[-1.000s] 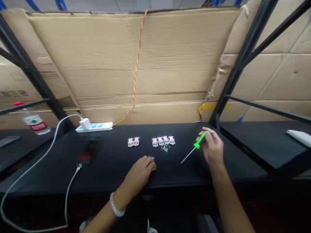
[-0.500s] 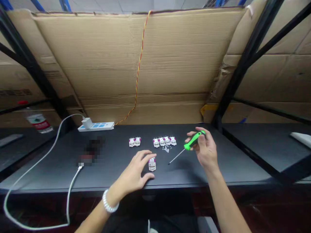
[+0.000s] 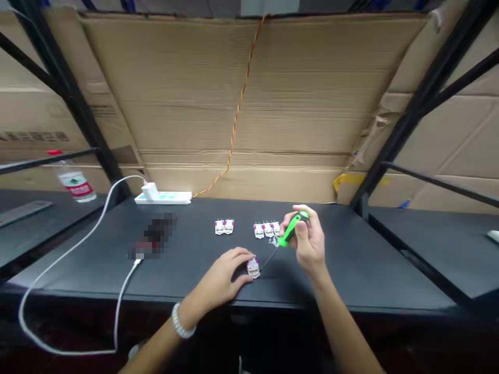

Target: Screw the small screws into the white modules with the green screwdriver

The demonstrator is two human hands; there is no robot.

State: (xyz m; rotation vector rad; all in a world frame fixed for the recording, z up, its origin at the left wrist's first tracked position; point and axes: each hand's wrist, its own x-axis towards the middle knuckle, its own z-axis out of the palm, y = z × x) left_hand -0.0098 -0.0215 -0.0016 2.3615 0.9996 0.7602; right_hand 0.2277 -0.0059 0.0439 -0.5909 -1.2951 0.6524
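Note:
A small white-and-purple part (image 3: 253, 267) sits near the front of the dark table. My left hand (image 3: 228, 275) pinches it at its left side, fingertips at its far end and thumb at its near end. My right hand (image 3: 310, 241) is wrapped round the handle of a green-and-black screwdriver (image 3: 288, 231). The shaft slants down to the left, its tip beside the right edge of the part. Behind lie several similar parts (image 3: 268, 229) in a row, partly covered by my right hand, with small pale screws (image 3: 273, 241) before them. Another two such parts (image 3: 224, 227) lie further left.
A white power strip (image 3: 171, 198) with a plugged-in charger stands at the back left. Its white cable (image 3: 81, 241) loops over the front edge to a blurred item (image 3: 156, 236). Black shelf posts (image 3: 409, 117) and cardboard walls (image 3: 187, 93) enclose the table (image 3: 351, 270).
My right hand has brought the screwdriver left and down, its tip now beside the part. My left fingers have closed in on the part. The camera view has shifted slightly.

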